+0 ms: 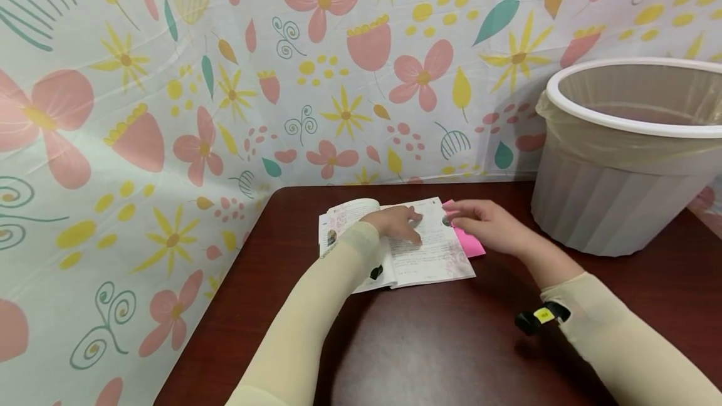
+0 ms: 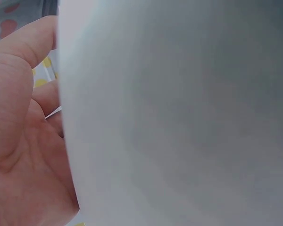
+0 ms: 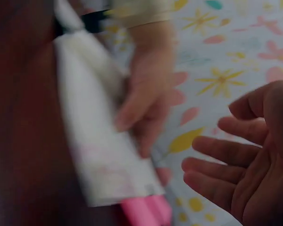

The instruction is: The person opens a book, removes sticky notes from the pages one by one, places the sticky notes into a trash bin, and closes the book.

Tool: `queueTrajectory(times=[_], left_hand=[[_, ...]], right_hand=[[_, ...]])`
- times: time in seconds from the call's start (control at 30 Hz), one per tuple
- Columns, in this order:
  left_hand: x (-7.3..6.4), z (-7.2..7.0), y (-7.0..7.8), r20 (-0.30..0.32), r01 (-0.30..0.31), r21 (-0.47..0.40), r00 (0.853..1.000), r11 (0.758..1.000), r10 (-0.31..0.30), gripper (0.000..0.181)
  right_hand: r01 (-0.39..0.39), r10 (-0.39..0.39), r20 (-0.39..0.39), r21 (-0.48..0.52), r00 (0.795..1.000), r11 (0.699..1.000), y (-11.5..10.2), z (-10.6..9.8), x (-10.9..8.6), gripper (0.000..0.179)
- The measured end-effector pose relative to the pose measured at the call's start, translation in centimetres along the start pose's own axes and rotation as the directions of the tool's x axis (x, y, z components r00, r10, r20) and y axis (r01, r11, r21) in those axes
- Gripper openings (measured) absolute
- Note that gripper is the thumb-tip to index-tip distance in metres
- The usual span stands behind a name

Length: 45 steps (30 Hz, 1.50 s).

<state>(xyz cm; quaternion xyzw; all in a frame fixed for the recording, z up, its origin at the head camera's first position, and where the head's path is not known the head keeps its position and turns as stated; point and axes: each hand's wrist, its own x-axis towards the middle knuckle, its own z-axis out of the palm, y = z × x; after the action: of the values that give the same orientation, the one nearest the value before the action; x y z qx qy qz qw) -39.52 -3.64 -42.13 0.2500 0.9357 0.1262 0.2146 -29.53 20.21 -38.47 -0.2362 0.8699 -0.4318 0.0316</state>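
Note:
An open book (image 1: 429, 262) with printed pages lies on the dark wooden table (image 1: 406, 337). Across its right-hand page my left hand (image 1: 398, 223) reaches with fingers extended, touching the paper near the fold. The left wrist view is mostly filled by a blurred pale page (image 2: 179, 117), with part of the palm at the left. Bright pink paper (image 1: 474, 245) sticks out from under the book's right edge. My right hand (image 1: 489, 224) is beside that edge, fingers relaxed and apart, nothing in its grasp; the right wrist view shows its loosely bent fingers (image 3: 221, 150).
A grey-white waste bin (image 1: 598, 199) with a liner and white rim stands on the table at the right. Behind the table hangs a flower-patterned cloth (image 1: 225, 80), which also runs along the left side.

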Motion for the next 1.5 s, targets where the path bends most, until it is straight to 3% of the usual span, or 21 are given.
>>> queueTrajectory(times=[0.2, 0.43, 0.93, 1.23, 1.5], left_hand=[[-0.1, 0.1, 0.0, -0.002, 0.0, -0.006, 1.0, 1.0, 0.0, 0.075], [0.0, 0.0, 0.1, 0.006, 0.002, 0.003, 1.0, 1.0, -0.002, 0.075], [-0.3, -0.1, 0.0, 0.011, 0.003, -0.046, 1.0, 0.999, -0.003, 0.075], [-0.3, -0.2, 0.0, 0.015, 0.006, -0.054, 1.0, 0.999, -0.006, 0.076], [-0.4, -0.2, 0.1, 0.022, 0.008, -0.051, 1.0, 0.999, -0.006, 0.076]], right_hand=[[-0.094, 0.093, -0.02, -0.048, 0.995, 0.994, 2.2, 2.7, -0.7, 0.041], [-0.143, 0.14, -0.043, -0.064, 0.989, 0.988, 3.6, 3.6, -1.2, 0.042], [-0.111, 0.111, -0.046, -0.002, 0.993, 0.994, 3.8, 4.1, -1.2, 0.038], [-0.056, 0.05, -0.071, -0.081, 0.996, 0.995, 3.4, 4.3, -1.6, 0.03], [-0.054, 0.053, -0.014, -0.142, 0.999, 0.988, 3.6, 4.4, -1.7, 0.032]])
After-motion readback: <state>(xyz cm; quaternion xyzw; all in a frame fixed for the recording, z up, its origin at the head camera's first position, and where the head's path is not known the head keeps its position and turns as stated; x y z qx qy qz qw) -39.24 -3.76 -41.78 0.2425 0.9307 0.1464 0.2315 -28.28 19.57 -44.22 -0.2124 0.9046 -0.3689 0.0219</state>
